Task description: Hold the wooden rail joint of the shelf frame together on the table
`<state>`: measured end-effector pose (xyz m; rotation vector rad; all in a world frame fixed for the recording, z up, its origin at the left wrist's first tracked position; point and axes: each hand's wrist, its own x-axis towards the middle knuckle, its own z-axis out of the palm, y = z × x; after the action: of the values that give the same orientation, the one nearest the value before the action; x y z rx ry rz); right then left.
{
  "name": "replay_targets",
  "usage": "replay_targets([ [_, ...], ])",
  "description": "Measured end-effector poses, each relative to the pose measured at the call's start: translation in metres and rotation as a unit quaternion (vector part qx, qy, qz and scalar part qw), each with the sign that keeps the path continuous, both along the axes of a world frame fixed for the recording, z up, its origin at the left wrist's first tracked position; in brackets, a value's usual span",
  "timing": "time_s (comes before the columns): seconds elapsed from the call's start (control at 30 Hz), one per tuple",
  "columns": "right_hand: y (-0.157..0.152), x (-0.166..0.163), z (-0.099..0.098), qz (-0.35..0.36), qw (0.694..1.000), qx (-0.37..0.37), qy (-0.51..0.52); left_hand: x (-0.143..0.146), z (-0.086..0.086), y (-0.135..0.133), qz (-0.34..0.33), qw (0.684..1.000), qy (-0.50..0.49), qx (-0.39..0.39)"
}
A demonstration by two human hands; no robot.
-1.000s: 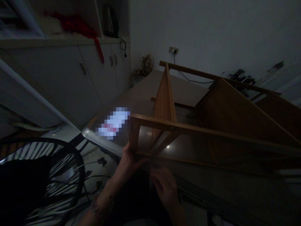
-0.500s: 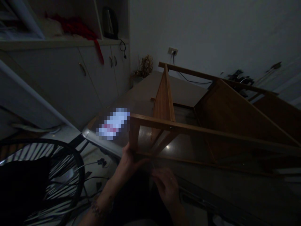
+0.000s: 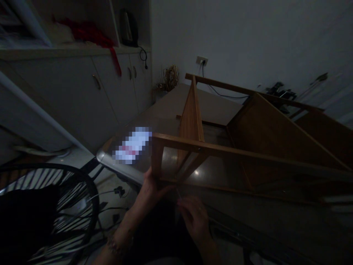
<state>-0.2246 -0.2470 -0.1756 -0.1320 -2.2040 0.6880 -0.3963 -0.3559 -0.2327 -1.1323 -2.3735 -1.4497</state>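
A wooden shelf frame point(image 3: 248, 154) lies on its side on a brown table point(image 3: 171, 106). My left hand point(image 3: 150, 189) grips the near corner post of the frame at its lower end. Close beside it, my right hand point(image 3: 194, 217) is closed in a pinch on a thin small tool or pin whose tip points at the frame's bottom rail; the dim light hides what it is.
A blurred-out white object point(image 3: 134, 145) lies on the table by the frame's corner. White cabinets point(image 3: 82, 92) stand at the left with a red cloth point(image 3: 93, 35) and a kettle point(image 3: 128, 27) above. A round black wire chair point(image 3: 46, 209) and floor cables point(image 3: 116, 191) are lower left.
My right hand has shifted slightly, staying near the frame's bottom rail. The view has drifted a little; the frame and left hand stay put.
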Motion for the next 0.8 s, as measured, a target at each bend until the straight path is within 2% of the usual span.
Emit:
replay_targets([
  [0.23,0.0002,-0.0008,0.0017,0.002,1.000,-0.007,-0.003,-0.0015,-0.0009,-0.0023,-0.007,0.999,-0.026,-0.017],
  [0.5,-0.0002,-0.0002,-0.0020,0.003,1.000,-0.021,0.000,-0.0027,-0.0014,-0.0028,-0.002,1.000,0.005,-0.009],
  [0.8,0.0001,-0.0011,0.0025,0.000,1.000,-0.016,0.007,-0.0049,-0.0003,-0.0077,-0.029,0.999,-0.015,-0.033],
])
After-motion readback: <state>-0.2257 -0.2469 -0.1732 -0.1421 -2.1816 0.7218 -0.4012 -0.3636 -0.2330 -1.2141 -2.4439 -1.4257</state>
